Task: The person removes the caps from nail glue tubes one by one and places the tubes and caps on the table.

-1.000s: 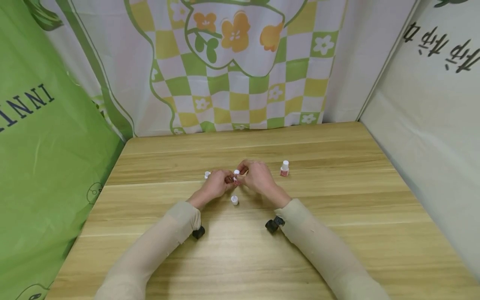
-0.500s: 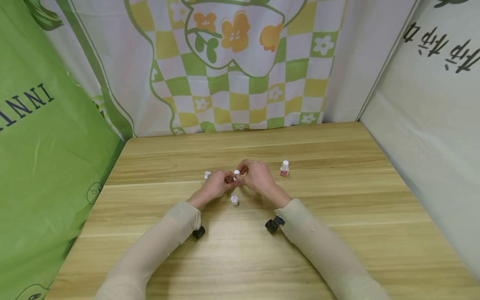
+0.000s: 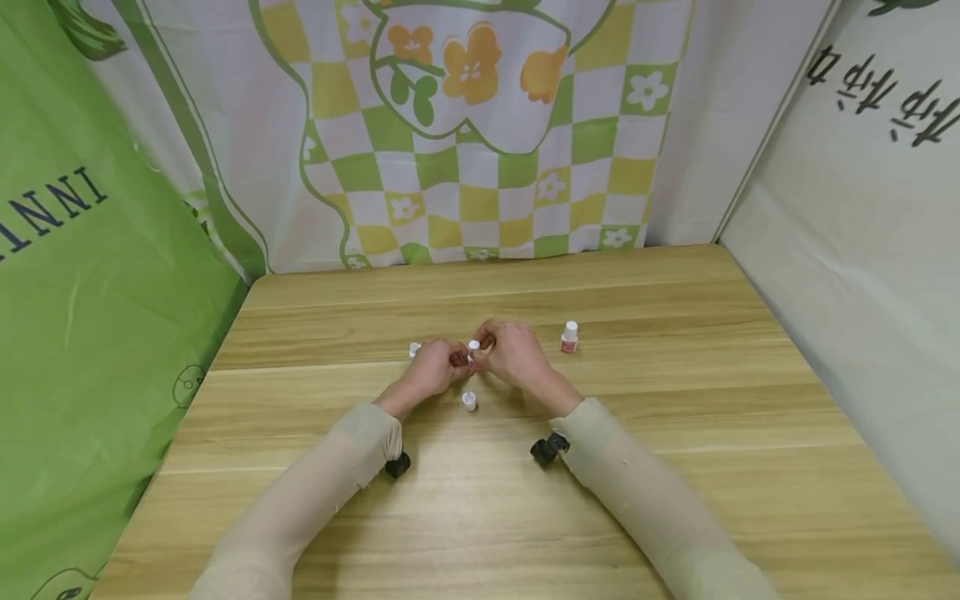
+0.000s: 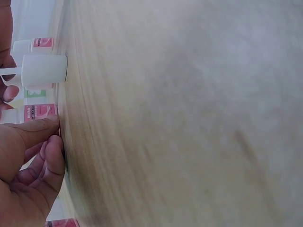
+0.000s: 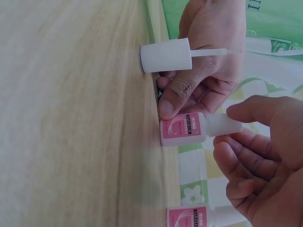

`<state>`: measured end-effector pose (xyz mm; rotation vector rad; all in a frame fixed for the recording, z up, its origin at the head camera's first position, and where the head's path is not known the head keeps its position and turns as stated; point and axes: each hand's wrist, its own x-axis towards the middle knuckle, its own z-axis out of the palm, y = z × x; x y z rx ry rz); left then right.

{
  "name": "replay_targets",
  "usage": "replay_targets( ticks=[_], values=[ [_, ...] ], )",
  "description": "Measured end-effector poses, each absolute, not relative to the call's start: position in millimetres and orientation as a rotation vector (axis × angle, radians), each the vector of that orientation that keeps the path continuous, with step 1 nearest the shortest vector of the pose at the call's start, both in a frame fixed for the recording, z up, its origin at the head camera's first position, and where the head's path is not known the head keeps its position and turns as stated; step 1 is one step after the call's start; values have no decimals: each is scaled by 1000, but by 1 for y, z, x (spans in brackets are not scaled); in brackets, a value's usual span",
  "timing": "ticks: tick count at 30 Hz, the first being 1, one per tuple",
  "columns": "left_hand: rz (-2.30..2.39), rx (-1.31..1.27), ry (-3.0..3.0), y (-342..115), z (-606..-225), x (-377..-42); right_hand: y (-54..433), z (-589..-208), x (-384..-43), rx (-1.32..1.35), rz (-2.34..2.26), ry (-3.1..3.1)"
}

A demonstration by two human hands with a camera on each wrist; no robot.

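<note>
A small nail glue bottle (image 5: 182,128) with a pink label stands on the table between the two hands. My left hand (image 3: 435,367) pinches its lower body with thumb and fingers. On its white cap (image 5: 222,124), the right hand (image 3: 517,354) has its fingertips at either side, pinching it. Nearer to me, a loose white brush cap (image 5: 166,55) stands upside down, its brush stem pointing up. A second nail glue bottle (image 3: 569,337), capped, stands right of the right hand. Just beyond the left hand is another small bottle (image 3: 415,350), partly hidden by that hand.
The wooden table (image 3: 480,517) reaches a checkered curtain (image 3: 480,183) at the back. Green fabric (image 3: 97,292) hangs at the left and white fabric (image 3: 847,250) at the right. Black wrist cameras (image 3: 550,448) sit at both sleeve cuffs.
</note>
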<state>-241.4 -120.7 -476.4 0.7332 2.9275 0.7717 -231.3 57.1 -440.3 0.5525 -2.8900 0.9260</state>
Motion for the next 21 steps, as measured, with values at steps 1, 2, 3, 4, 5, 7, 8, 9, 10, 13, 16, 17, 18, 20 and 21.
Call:
replay_targets(
  ticks=[1, 2, 3, 4, 5, 7, 8, 9, 10, 13, 16, 17, 18, 20, 21],
  values=[
    [769, 731, 2929, -121, -476, -241, 57, -440, -231, 555, 928, -2890],
    [772, 730, 2931, -121, -477, -242, 57, -440, -231, 553, 928, -2892],
    [774, 730, 2934, -121, -477, -242, 57, -441, -232, 549, 929, -2894],
    [773, 730, 2938, -121, -477, -242, 57, -441, -232, 541, 935, -2896],
    [774, 730, 2941, -121, -477, -242, 57, -441, -232, 531, 942, -2899],
    [777, 731, 2944, -121, -478, -242, 57, -440, -232, 513, 954, -2904],
    [780, 731, 2944, -120, -478, -242, 57, -440, -232, 509, 957, -2907],
    [779, 733, 2945, -120, -478, -242, 57, -440, -232, 504, 965, -2908],
    [779, 730, 2942, -120, -478, -242, 57, -439, -232, 503, 970, -2908],
    [779, 724, 2936, -120, -478, -243, 57, -439, -232, 513, 961, -2912],
    [773, 717, 2934, -120, -478, -243, 56, -439, -232, 515, 944, -2916],
    [770, 716, 2935, -120, -478, -243, 56, -439, -232, 512, 937, -2918],
    [767, 715, 2935, -120, -478, -243, 56, -439, -232, 508, 934, -2918],
    [765, 711, 2932, -120, -478, -243, 56, -439, -232, 501, 933, -2920],
    [763, 712, 2932, -120, -478, -243, 56, -440, -232, 500, 932, -2919]
  ],
)
